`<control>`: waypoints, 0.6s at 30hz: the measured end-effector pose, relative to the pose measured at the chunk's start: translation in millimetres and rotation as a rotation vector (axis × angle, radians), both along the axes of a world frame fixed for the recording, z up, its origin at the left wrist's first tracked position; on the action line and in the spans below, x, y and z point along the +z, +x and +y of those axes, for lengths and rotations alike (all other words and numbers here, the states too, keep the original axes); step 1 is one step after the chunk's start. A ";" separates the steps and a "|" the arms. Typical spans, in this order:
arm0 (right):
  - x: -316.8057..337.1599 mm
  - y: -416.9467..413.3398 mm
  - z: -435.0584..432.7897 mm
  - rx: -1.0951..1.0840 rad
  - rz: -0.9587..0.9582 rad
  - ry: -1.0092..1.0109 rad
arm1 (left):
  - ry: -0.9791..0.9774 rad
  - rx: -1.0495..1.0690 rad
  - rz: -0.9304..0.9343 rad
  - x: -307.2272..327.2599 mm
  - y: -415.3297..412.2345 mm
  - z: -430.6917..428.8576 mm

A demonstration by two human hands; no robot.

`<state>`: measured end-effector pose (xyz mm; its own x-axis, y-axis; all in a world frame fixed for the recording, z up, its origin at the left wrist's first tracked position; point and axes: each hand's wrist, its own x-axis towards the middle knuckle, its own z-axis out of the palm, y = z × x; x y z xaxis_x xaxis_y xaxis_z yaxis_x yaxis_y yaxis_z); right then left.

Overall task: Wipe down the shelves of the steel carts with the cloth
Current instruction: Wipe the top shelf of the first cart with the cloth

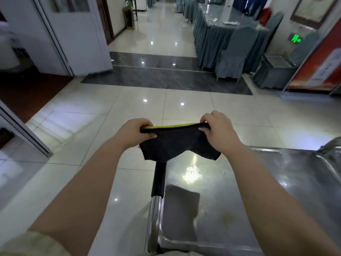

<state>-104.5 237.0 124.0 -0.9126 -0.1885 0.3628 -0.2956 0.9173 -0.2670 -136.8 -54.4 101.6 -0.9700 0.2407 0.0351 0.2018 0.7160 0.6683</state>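
A dark grey cloth with a yellow inner side hangs folded between both hands, above the near left end of the steel cart. My left hand pinches its left top corner and my right hand pinches its right top corner. The steel cart's top shelf lies below and to the right, shiny, reflecting the cloth and a ceiling light. The cart's handle bar, black grip over chrome tube, runs along the shelf's left edge under the cloth.
Glossy tiled floor spreads left and ahead, with a dark stone strip beyond. White folding doors stand at left. A long table and chairs in blue-grey covers line the right. A red banner stands far right.
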 end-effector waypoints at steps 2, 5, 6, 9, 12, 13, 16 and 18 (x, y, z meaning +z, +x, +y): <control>3.9 -1.1 13.8 -0.019 0.004 0.061 | -0.006 -0.010 0.037 8.3 -3.0 12.5; 9.8 1.8 35.4 -0.057 0.008 0.093 | -0.068 -0.022 0.091 19.2 -8.2 37.0; 11.6 4.5 43.6 -0.069 0.029 0.083 | -0.090 -0.035 0.117 22.1 -10.3 45.5; 17.3 17.3 70.3 -0.123 0.098 0.001 | -0.159 -0.086 0.193 31.1 -16.3 70.7; 24.1 32.6 96.0 -0.155 0.073 -0.079 | -0.103 -0.119 0.224 42.1 -20.1 95.6; 28.6 37.9 104.7 -0.156 0.037 -0.128 | -0.040 -0.156 0.209 47.8 -20.0 104.9; 51.6 54.5 135.2 -0.129 -0.077 -0.199 | 0.099 -0.325 0.170 75.8 -14.8 134.5; 75.7 64.9 153.0 -0.049 -0.046 -0.107 | 0.125 -0.425 0.174 99.0 -9.3 158.7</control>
<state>-39.6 390.1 199.7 -0.9360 -0.1054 0.3358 -0.2359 0.8959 -0.3764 -146.1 104.3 200.6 -0.7640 0.5982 0.2418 0.5755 0.4623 0.6746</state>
